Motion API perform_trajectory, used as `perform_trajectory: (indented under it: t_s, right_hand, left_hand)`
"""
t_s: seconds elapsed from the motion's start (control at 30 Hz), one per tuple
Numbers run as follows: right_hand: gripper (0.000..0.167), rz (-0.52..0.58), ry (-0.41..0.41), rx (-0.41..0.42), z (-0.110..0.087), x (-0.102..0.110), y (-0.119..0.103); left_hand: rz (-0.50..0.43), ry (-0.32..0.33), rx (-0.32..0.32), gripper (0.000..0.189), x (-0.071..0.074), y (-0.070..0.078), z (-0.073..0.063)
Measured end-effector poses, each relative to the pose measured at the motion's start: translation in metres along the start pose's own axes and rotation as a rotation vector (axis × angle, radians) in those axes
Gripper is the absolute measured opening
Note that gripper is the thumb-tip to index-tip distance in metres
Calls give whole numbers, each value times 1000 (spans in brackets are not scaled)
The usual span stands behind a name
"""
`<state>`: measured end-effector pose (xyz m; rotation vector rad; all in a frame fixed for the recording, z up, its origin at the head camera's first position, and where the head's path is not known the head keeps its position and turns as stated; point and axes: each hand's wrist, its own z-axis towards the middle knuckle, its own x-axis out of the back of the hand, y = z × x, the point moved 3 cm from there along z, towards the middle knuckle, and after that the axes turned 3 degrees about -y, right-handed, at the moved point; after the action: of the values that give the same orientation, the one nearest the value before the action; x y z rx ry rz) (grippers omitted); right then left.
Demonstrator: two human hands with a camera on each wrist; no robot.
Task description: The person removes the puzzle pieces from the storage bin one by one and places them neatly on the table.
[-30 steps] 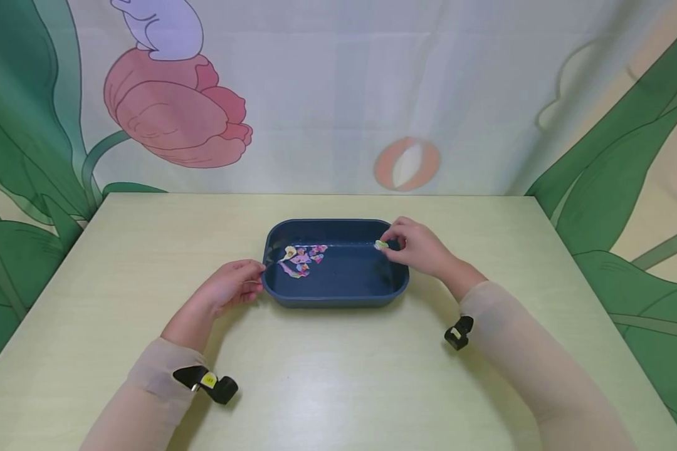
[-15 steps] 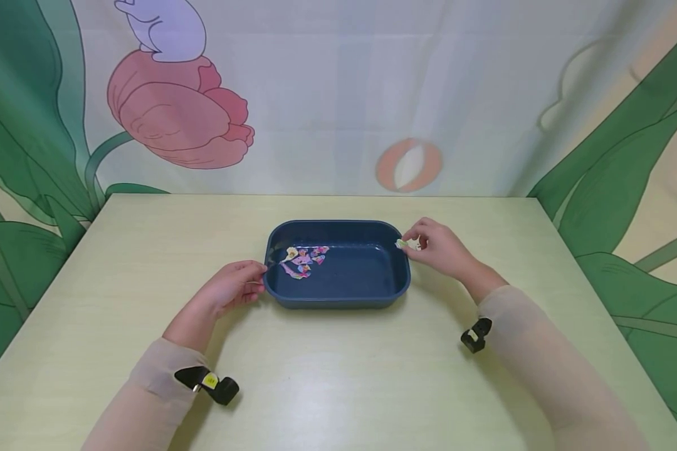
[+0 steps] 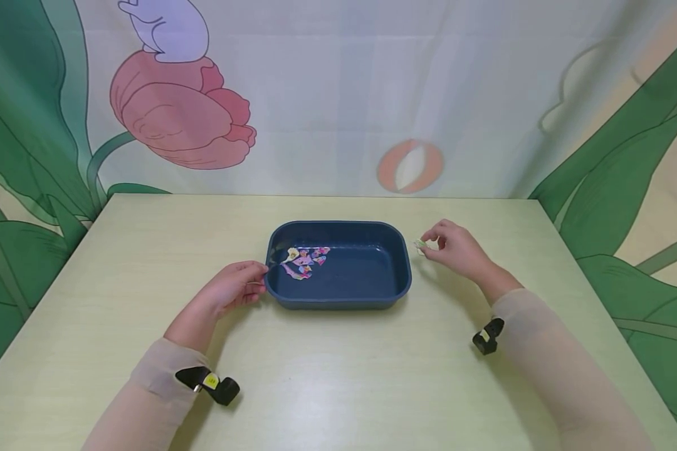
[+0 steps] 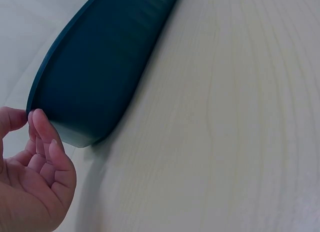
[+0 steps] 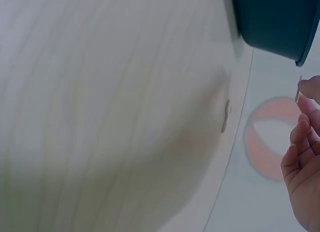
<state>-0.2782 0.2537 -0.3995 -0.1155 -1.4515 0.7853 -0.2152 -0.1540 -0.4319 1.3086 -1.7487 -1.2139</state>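
My left hand (image 3: 236, 288) pinches the left rim of a dark blue rectangular basin (image 3: 361, 272); in the left wrist view its thumb and fingertips meet over the rim. Several colourful cut-out stickers (image 3: 301, 260), mostly pink and purple, lie inside on the basin's left half. To the right of the basin, my right hand (image 3: 457, 252) pinches a small thin green-and-white sticker (image 3: 420, 245) between thumb and forefinger. The right wrist view shows this sticker edge-on, beside the basin's rim.
The pale wooden table (image 3: 316, 382) reaches back to a printed curtain (image 3: 327, 113). In the right wrist view, another thin piece (image 5: 225, 116) shows edge-on near the table's far edge. A black wrist camera (image 3: 209, 383) sits on the left sleeve.
My right hand has moved from over the basin's right end out to the right, past its rim, with the green-and-white sticker in its fingers. My left hand stays at the left rim.
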Motion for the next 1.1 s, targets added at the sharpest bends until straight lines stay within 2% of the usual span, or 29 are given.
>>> perform_trajectory:
  t_s: [0.37,0.63,0.9,1.1]
  right_hand:
    - [21,-14,-37,-90,-4,2,24]
    - [24,-30,-67,-151,-6,4,33]
    - [26,-39,-122,-257,-8,4,45]
    - [27,-59,-137,-284,-10,4,51]
  left_hand:
    - [-16,5,10,19,1,-1,1]
    - [-18,1,4,21,1,-1,1]
    - [-21,2,1,19,0,1,0]
    - [-23,4,6,20,0,0,0]
